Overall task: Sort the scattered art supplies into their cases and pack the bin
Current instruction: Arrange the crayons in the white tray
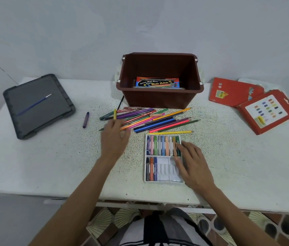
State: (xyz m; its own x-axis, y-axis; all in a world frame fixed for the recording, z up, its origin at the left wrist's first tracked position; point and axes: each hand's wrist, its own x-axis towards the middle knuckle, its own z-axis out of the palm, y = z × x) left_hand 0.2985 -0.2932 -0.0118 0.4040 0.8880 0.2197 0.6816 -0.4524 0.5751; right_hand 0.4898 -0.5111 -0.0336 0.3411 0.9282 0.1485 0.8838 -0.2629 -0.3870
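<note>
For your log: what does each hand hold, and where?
Left hand pinches yellow crayon by its lower end; right hand rests on crayon tray.

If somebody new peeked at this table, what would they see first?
Probably the bright heap of colored pencils fanned across the middle of the table, where the left hand reaches in. Just behind stands the brown bin with a watercolor box inside, and nearer, the right hand rests on a white crayon tray.
</note>
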